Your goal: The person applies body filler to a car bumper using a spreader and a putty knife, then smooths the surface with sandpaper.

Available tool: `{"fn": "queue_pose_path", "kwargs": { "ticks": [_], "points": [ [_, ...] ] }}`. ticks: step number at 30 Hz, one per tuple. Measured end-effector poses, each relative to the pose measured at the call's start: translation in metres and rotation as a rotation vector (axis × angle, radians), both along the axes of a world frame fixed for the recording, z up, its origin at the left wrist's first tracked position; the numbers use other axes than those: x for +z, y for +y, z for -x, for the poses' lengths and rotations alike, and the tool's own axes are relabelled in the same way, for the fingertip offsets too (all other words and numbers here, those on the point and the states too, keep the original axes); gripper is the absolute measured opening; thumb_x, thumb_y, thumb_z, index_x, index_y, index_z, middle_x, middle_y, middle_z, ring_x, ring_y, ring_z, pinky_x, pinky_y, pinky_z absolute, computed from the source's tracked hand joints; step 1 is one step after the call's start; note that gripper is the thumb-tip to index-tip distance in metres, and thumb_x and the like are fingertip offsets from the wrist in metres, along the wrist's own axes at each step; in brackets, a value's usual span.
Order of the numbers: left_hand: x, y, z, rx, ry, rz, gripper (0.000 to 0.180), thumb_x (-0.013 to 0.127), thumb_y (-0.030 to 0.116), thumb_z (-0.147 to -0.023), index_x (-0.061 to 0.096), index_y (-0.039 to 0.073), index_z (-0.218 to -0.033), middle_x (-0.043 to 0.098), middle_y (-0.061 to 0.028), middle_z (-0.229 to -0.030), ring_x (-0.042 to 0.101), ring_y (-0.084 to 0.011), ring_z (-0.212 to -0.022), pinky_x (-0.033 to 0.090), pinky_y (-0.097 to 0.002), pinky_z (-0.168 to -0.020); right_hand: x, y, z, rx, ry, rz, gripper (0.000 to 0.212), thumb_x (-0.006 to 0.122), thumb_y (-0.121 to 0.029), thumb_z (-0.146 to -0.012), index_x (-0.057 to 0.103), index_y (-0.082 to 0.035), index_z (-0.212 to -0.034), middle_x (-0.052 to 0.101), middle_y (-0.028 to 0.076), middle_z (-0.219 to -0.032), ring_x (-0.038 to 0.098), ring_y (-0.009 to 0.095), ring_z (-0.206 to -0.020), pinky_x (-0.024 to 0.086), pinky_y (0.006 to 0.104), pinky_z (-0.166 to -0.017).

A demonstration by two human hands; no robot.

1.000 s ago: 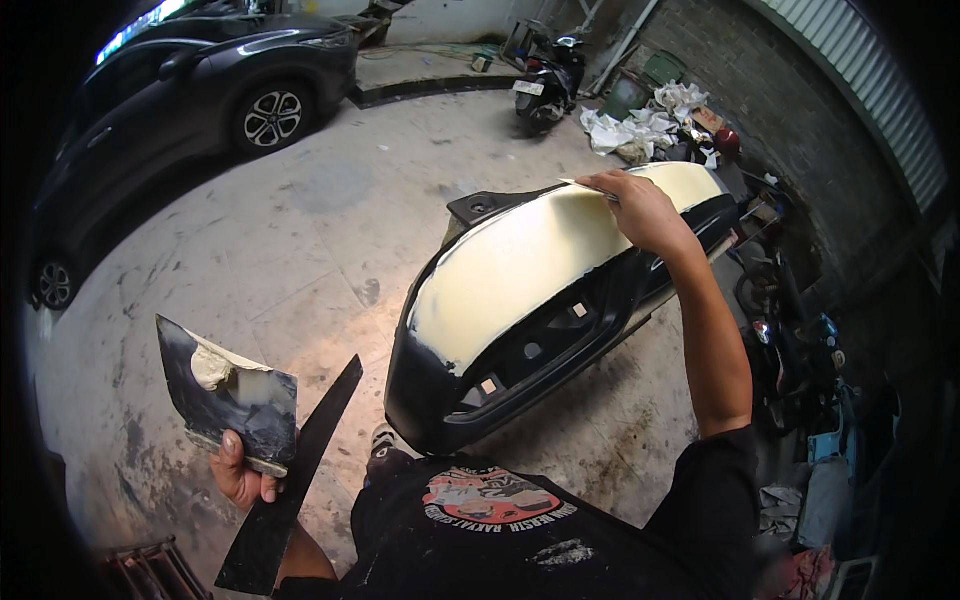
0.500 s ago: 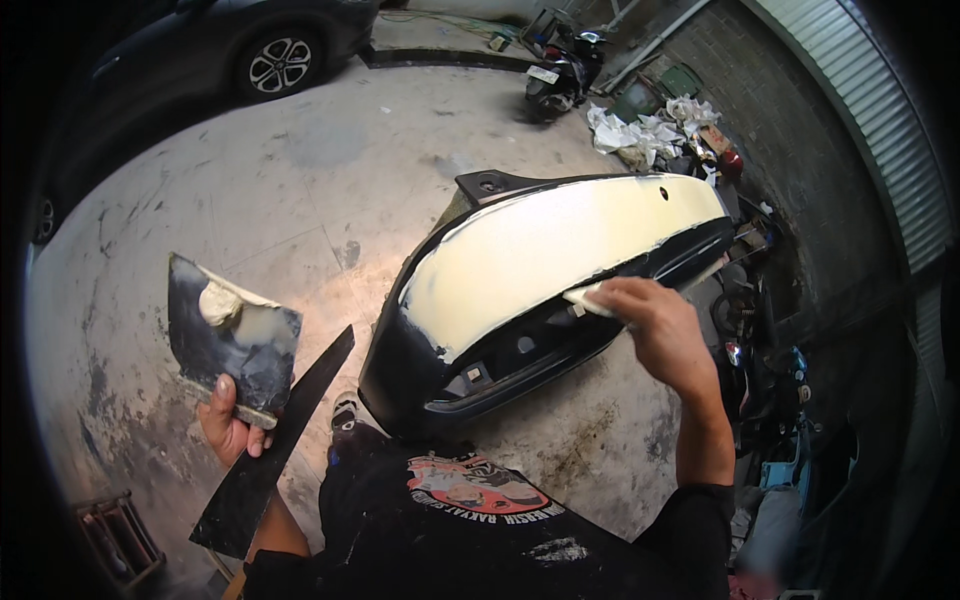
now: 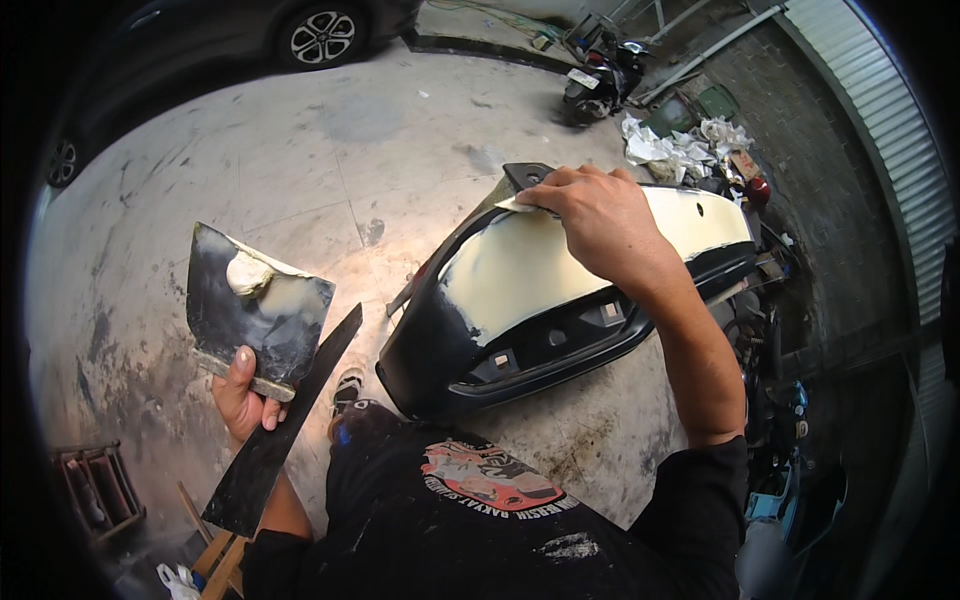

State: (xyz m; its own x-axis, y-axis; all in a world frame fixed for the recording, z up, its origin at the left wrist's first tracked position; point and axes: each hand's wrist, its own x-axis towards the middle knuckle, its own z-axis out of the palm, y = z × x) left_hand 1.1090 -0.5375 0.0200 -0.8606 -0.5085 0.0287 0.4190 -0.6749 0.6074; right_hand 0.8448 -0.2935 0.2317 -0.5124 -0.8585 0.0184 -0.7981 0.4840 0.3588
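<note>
A black car bumper (image 3: 420, 370) lies in front of me, its broad face coated with cream filler putty (image 3: 530, 265). Fingers pinched, my right hand (image 3: 612, 222) grips a pale putty spreader (image 3: 513, 206) at the bumper's far upper edge, beside a black bracket (image 3: 527, 175). Most of the spreader is hidden by my fingers. On the left, away from the bumper, my left hand (image 3: 243, 402) is closed around the lower edge of a dark putty board (image 3: 275, 335). A lump of cream putty (image 3: 247, 274) sits on the board. That hand also has a long black strip (image 3: 287, 430) against it.
A dark car (image 3: 210, 50) stands at the far left, and a motorbike (image 3: 605, 80) at the far right. White crumpled sheets (image 3: 665, 148) and clutter lie along the right wall. Near the left are a wooden rack (image 3: 98, 490) and a stool-like wooden frame (image 3: 222, 565).
My right hand has gone from the bumper's lower recess, up and left across the coated face, to its far upper edge. The left hand still holds the board. The whole view has shifted slightly.
</note>
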Motion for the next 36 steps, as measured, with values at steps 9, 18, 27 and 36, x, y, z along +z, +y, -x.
{"fn": "queue_pose_path", "kwargs": {
  "ticks": [9, 18, 27, 36],
  "points": [
    [0.01, 0.011, -0.008, 0.078, -0.04, -0.032, 0.042, 0.054, 0.02, -0.094, 0.042, -0.011, -0.12, 0.064, -0.0206, -0.079, 0.047, -0.0118, -0.031, 0.039, -0.0216, -0.028, -0.008, 0.024, -0.093, 0.129, -0.111, -0.181, 0.021, 0.055, -0.013, -0.08, 0.068, -0.015, -0.096, 0.063, 0.008, -0.094, 0.062, 0.024, -0.094, 0.045, 0.0456, -0.077],
    [0.007, 0.01, -0.012, 0.09, -0.024, 0.003, 0.044, 0.055, 0.016, -0.093, 0.04, -0.011, -0.124, 0.064, -0.0229, -0.093, 0.048, -0.0107, -0.034, 0.037, -0.02, -0.028, 0.018, 0.017, -0.03, -0.09, -0.083, 0.326, 0.035, 0.054, 0.001, -0.081, 0.066, -0.013, -0.111, 0.066, 0.011, -0.103, 0.064, 0.031, -0.09, 0.051, 0.0396, -0.077],
    [0.023, 0.018, -0.034, 0.058, -0.093, 0.047, 0.045, 0.055, 0.015, -0.092, 0.039, -0.01, -0.126, 0.063, -0.022, -0.09, 0.047, -0.0107, -0.034, 0.037, -0.0197, -0.029, 0.004, 0.011, -0.05, 0.063, -0.009, 0.369, 0.039, 0.057, 0.0, -0.077, 0.065, -0.015, -0.112, 0.065, 0.01, -0.11, 0.062, 0.028, -0.102, 0.05, 0.0386, -0.08],
    [0.029, -0.007, -0.015, -0.065, -0.169, 0.082, 0.049, 0.057, 0.015, -0.091, 0.036, -0.009, -0.129, 0.064, -0.0242, -0.094, 0.048, -0.0116, -0.035, 0.037, -0.0198, -0.029, -0.024, -0.012, -0.062, -0.039, 0.156, 0.056, 0.032, 0.057, -0.014, -0.082, 0.063, -0.012, -0.114, 0.061, 0.011, -0.106, 0.052, 0.028, -0.113, 0.041, 0.0466, -0.087]
  ]
}}
